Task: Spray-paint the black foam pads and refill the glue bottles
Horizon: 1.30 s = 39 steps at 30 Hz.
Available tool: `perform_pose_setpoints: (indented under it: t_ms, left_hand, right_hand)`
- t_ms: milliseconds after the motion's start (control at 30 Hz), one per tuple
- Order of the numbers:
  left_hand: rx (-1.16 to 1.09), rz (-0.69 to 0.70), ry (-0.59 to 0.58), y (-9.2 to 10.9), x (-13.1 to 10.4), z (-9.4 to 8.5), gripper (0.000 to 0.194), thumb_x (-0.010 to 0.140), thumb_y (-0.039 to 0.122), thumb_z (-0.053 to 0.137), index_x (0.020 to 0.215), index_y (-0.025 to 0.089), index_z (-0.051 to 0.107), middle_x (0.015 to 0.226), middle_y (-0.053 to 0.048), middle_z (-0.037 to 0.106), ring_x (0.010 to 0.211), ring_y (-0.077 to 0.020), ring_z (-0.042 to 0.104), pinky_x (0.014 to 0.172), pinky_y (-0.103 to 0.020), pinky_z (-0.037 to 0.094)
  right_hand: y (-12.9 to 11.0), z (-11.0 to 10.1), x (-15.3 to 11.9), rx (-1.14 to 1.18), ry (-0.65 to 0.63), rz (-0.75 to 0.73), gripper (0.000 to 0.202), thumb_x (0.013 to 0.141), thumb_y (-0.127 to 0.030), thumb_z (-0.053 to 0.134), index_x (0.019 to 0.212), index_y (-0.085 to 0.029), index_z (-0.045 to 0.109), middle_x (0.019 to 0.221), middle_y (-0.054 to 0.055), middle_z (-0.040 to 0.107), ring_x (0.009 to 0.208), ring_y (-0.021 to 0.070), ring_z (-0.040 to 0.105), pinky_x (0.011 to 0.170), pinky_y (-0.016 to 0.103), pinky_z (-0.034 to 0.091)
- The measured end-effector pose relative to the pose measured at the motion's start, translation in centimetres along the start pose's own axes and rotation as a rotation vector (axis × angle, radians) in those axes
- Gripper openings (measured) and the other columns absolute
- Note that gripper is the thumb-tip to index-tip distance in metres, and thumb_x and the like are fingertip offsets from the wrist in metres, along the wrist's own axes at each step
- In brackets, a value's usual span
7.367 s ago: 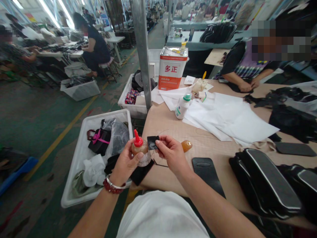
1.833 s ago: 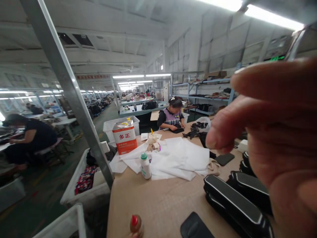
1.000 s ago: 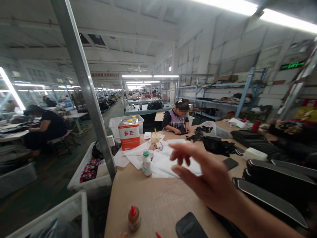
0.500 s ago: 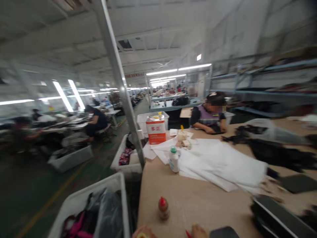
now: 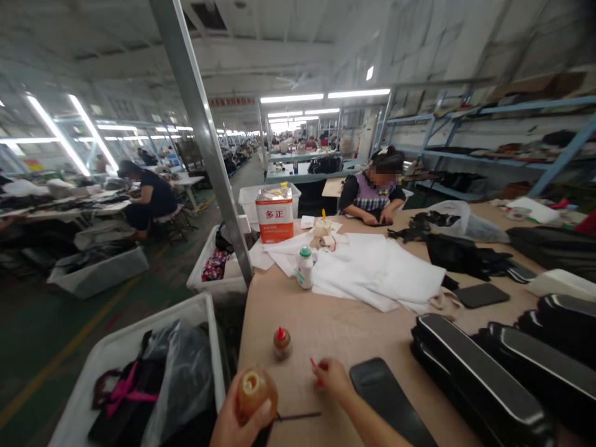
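Observation:
My left hand point(image 5: 229, 415) is wrapped round a rounded, amber-brown glue bottle point(image 5: 264, 392), whose uncapped mouth faces up towards me. Over the table, my right hand point(image 5: 334, 376) pinches a small red pointed cap point(image 5: 313, 362), partly hidden by the fingers. A second brown bottle with a red tip point(image 5: 282, 343) stands upright just beyond both hands. To the right of my right hand lies a flat black panel point(image 5: 388, 397). A thin dark stick point(image 5: 298, 415) lies beside the held bottle.
Stacked black glossy pieces point(image 5: 484, 366) fill the right side. White sheets point(image 5: 372, 267), a green-capped white bottle point(image 5: 305, 268) and an orange-white tin point(image 5: 274, 218) stand further back. A metal post point(image 5: 205, 136) and white bin point(image 5: 212, 347) border the left. A co-worker point(image 5: 372, 189) sits opposite.
The view has tilted down and turned right, bringing both hands and the held bottle fully into sight. Both hands were holding things at the lower edge earlier.

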State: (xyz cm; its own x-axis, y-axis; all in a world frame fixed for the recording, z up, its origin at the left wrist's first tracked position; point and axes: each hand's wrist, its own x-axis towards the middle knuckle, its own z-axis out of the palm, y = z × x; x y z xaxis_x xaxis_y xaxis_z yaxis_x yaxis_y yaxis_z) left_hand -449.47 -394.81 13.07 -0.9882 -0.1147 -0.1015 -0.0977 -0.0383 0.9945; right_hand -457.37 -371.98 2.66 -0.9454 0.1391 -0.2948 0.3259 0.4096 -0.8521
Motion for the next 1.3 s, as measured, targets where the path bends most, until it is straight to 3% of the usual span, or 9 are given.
perform_pose_setpoints:
  t_ms: [167, 233, 367, 500, 633, 833, 1100, 1233, 1300]
  left_hand:
    - [0.064, -0.001, -0.195, 2.3, 2.2, 1.6, 0.071, 0.068, 0.045, 0.079, 0.126, 0.015, 0.052, 0.126, -0.014, 0.061, 0.114, -0.0286, 0.060, 0.100, -0.038, 0.048]
    - [0.061, 0.016, -0.254, 3.2, 2.8, 2.4, 0.070, 0.070, 0.044, 0.078, 0.127, 0.015, 0.051, 0.127, -0.014, 0.060, 0.113, -0.0272, 0.060, 0.100, -0.037, 0.047]
    - [0.067, 0.061, -0.343, 4.8, 3.5, 3.9, 0.070, 0.071, 0.043, 0.078, 0.128, 0.014, 0.049, 0.125, -0.013, 0.060, 0.111, -0.0261, 0.059, 0.099, -0.036, 0.046]
    - [0.110, 0.103, -0.409, 6.2, 3.7, 4.7, 0.066, 0.071, 0.040, 0.077, 0.125, 0.014, 0.051, 0.117, -0.011, 0.061, 0.104, -0.0240, 0.060, 0.091, -0.034, 0.048]
    - [0.157, 0.109, -0.438, 7.5, 3.4, 5.1, 0.061, 0.070, 0.037, 0.077, 0.121, 0.013, 0.054, 0.105, -0.008, 0.062, 0.091, -0.0201, 0.059, 0.082, -0.031, 0.048]
    - [0.117, 0.098, -0.508, 8.2, 3.1, 5.2, 0.058, 0.070, 0.034, 0.076, 0.120, 0.012, 0.055, 0.105, -0.007, 0.062, 0.094, -0.0203, 0.057, 0.084, -0.031, 0.045]
    - [0.115, 0.083, -0.536, 8.5, 3.3, 4.9, 0.057, 0.071, 0.033, 0.075, 0.121, 0.012, 0.056, 0.107, -0.008, 0.063, 0.097, -0.0221, 0.058, 0.084, -0.031, 0.045]
    - [0.124, 0.092, -0.538, 8.6, 3.4, 4.7, 0.057, 0.072, 0.035, 0.075, 0.121, 0.013, 0.056, 0.108, -0.009, 0.064, 0.096, -0.0222, 0.059, 0.082, -0.030, 0.047]
    - [0.116, 0.098, -0.544, 8.8, 3.4, 4.8, 0.056, 0.071, 0.034, 0.074, 0.120, 0.013, 0.056, 0.109, -0.009, 0.064, 0.095, -0.0221, 0.059, 0.083, -0.030, 0.047]
  right_hand:
    - [-6.0, -3.4, -0.4, 0.421, -0.132, -0.103, 0.049, 0.071, -0.060, 0.067, 0.089, -0.014, 0.071, 0.083, 0.009, 0.071, 0.081, 0.0239, 0.066, 0.072, 0.033, 0.050]
    - [-9.1, -5.0, -1.7, 0.529, -0.158, -0.163, 0.052, 0.071, -0.061, 0.070, 0.093, -0.015, 0.071, 0.090, 0.010, 0.071, 0.083, 0.0223, 0.066, 0.078, 0.034, 0.050]
    - [-13.9, -7.3, -5.2, 0.668, -0.188, -0.337, 0.032, 0.075, -0.048, 0.076, 0.090, -0.020, 0.074, 0.089, 0.006, 0.074, 0.081, 0.0190, 0.065, 0.080, 0.032, 0.050]
    - [-16.6, -8.3, -7.4, 0.691, -0.185, -0.552, 0.014, 0.081, -0.032, 0.076, 0.093, -0.024, 0.075, 0.088, 0.003, 0.075, 0.081, 0.0161, 0.066, 0.080, 0.029, 0.051]
    - [-17.7, -8.5, -8.1, 0.577, -0.189, -0.639, 0.012, 0.084, -0.029, 0.073, 0.095, -0.026, 0.074, 0.093, 0.002, 0.074, 0.088, 0.0178, 0.066, 0.084, 0.032, 0.051]
    - [-17.6, -8.6, -8.3, 0.343, -0.167, -0.713, 0.015, 0.086, -0.033, 0.070, 0.098, -0.024, 0.073, 0.098, 0.006, 0.073, 0.090, 0.0213, 0.065, 0.084, 0.038, 0.050]
    - [-18.3, -8.8, -8.5, 0.192, -0.184, -0.777, 0.015, 0.089, -0.032, 0.066, 0.099, -0.021, 0.070, 0.095, 0.005, 0.071, 0.086, 0.0194, 0.063, 0.077, 0.033, 0.049]
    - [-19.1, -9.4, -8.8, 0.073, -0.246, -0.801, 0.036, 0.086, -0.034, 0.069, 0.119, -0.022, 0.062, 0.110, 0.008, 0.065, 0.088, 0.0188, 0.061, 0.079, 0.033, 0.048]
    - [-19.4, -9.7, -9.1, 0.001, -0.235, -0.834, 0.039, 0.083, -0.034, 0.072, 0.118, -0.020, 0.063, 0.106, 0.008, 0.063, 0.090, 0.0193, 0.060, 0.081, 0.034, 0.048]
